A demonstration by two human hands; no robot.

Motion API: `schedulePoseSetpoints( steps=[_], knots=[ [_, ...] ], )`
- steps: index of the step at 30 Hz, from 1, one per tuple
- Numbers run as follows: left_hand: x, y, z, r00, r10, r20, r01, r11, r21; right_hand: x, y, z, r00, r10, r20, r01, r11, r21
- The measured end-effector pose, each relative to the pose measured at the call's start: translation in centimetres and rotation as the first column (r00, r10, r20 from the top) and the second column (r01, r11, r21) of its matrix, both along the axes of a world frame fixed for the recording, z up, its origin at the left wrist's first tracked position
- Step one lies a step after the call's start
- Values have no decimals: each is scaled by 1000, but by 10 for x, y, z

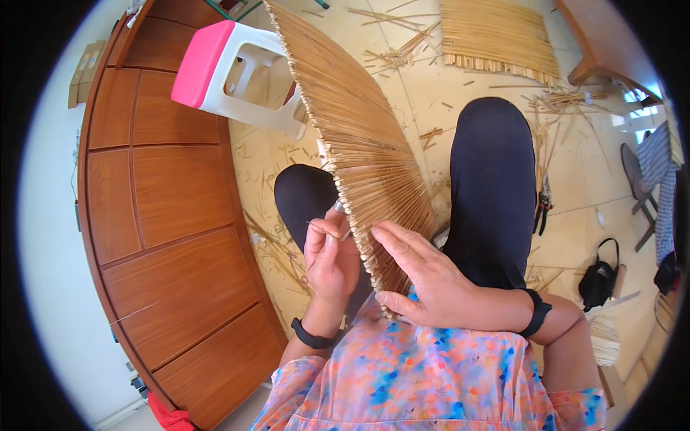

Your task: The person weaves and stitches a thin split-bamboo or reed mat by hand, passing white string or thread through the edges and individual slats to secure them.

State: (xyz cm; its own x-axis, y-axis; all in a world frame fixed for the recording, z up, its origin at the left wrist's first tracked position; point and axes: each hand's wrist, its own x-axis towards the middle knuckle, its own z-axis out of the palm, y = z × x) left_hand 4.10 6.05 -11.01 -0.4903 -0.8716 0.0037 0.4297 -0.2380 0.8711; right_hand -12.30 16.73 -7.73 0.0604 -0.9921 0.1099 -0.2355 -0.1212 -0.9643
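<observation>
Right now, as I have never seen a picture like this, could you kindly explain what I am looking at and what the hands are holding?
This is one round fisheye picture from a camera worn on a person's head, looking down at their lap. The left hand pinches a thin strand against the edge of a long mat of bound sticks, and the right hand steadies the mat from the other side. On the floor lie loose sticks, a second mat and a white stool with a pink seat.

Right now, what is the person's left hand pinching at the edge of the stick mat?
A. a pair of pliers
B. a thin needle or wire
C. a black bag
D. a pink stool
B: the left hand pinches a thin needle or wire at the stick mat's edge, while the right hand rests flat on the mat.
</observation>
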Motion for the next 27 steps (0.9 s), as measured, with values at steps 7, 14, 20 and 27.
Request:
schedulePoseSetpoints(
  steps=[7, 14, 20, 27],
  knots=[
    [-25, 0, 8, 963, -269, -21, 269, 962, 43, -4, -3, 20, 913, -382, -141, 398, 912, 104],
    [2, -60, 42, 916, 32, 401, 146, 902, -405, -19, -6, 36, 797, -441, -413, 523, 846, 106],
    [102, -113, 72, 941, 324, 93, -284, 911, -299, -25, 1, 25, 784, -532, -319, 602, 776, 187],
    [55, -69, 63, 895, 66, 442, 89, 943, -322, -14, -1, 32, 761, -501, -412, 623, 740, 253]
  ],
)
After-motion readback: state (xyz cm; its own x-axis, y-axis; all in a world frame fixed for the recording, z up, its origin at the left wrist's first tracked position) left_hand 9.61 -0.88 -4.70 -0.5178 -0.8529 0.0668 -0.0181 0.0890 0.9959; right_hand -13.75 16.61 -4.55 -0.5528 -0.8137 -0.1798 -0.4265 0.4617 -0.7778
